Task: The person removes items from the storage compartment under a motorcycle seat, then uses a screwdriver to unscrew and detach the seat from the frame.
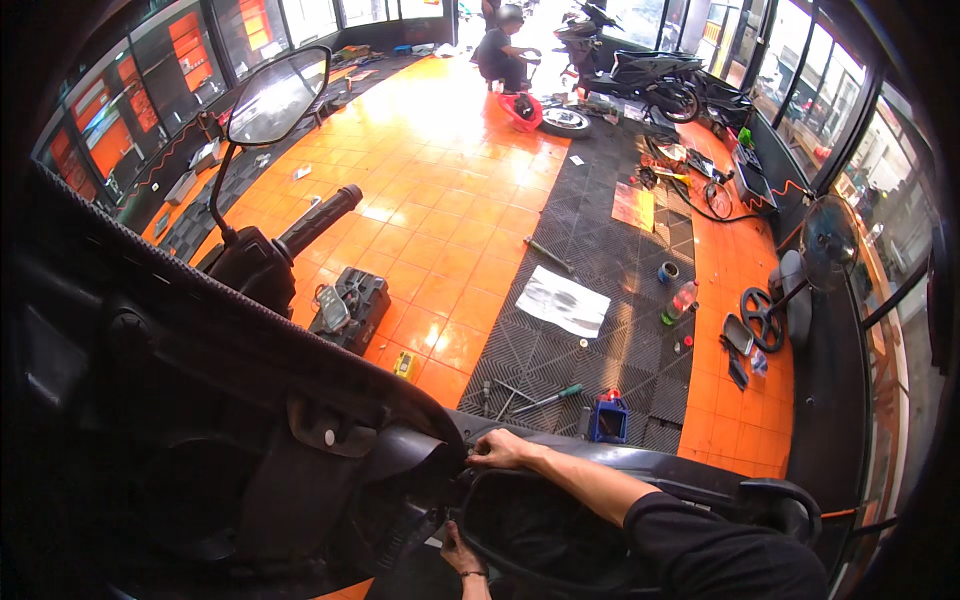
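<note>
A dark motor scooter (200, 440) fills the lower part of the view, with its front end to the left. My right hand (495, 450) reaches across the black open well (540, 530) in the scooter's body. Its fingers are pinched together at the far front corner of the well, and whatever they hold is too small to make out. My left hand (458, 550) is lower, at the near front corner of the well, with fingers curled against the dark body parts. What it grips is hidden. A black cord circles the left wrist.
The scooter's mirror (278, 95) and handlebar grip (318, 220) rise at left. Beyond lie a black toolbox (355, 305), a screwdriver (555, 397), a blue container (608, 420), a paper sheet (563, 301) and a bottle (680, 303). Farther off, a person (503, 55) sits near another motorbike (640, 75).
</note>
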Tool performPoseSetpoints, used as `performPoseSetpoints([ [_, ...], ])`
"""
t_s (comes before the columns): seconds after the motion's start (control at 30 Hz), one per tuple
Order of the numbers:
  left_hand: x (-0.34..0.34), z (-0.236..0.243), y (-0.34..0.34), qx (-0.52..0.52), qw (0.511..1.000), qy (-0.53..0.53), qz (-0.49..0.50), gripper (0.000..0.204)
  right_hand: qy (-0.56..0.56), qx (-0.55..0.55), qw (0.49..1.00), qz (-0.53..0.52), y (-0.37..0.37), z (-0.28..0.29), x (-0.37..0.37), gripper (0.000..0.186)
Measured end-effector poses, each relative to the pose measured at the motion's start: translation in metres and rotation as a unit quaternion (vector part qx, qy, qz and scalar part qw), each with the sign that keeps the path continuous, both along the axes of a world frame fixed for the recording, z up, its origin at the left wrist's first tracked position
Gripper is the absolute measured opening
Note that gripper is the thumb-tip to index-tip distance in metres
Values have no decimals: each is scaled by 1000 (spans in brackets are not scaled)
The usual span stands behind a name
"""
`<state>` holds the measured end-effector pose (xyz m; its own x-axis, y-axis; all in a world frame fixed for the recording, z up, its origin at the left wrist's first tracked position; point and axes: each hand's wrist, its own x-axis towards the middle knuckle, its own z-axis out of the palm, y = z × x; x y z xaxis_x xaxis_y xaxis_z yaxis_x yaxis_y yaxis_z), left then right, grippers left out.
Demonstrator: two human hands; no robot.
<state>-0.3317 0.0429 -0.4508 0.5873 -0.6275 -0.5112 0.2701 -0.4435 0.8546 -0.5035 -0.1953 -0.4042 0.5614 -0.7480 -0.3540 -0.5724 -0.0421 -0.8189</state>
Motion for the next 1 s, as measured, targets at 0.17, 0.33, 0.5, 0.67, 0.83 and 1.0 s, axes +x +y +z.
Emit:
performPoseSetpoints([
  [0.17, -9, 38, -9, 10, 999, -37, 3, 65, 23, -47, 998, -17, 2, -4, -5, 51],
  [0.33, -31, 107, -26, 65, 995, -10, 73, 53, 61, -216, 974, -43, 8, -2, -24, 32],
  [0.5, -6, 112, 20, 39, 991, 70, 106, 37, 5, -147, 979, -143, 40, 44, -46, 21],
  [0.67, -19, 145, 30, -32, 981, -152, -116, 29, 35, -245, 955, -161, 68, 73, -116, 19],
  [0.83, -12, 151, 11, -68, 934, -230, -265, 24, 92, -185, 959, -195, 105, 124, -179, 20],
  [1.0, -4, 163, -20, -95, 960, 131, -227, 36, 46, -120, 928, -350, 127, 162, -256, 17],
])
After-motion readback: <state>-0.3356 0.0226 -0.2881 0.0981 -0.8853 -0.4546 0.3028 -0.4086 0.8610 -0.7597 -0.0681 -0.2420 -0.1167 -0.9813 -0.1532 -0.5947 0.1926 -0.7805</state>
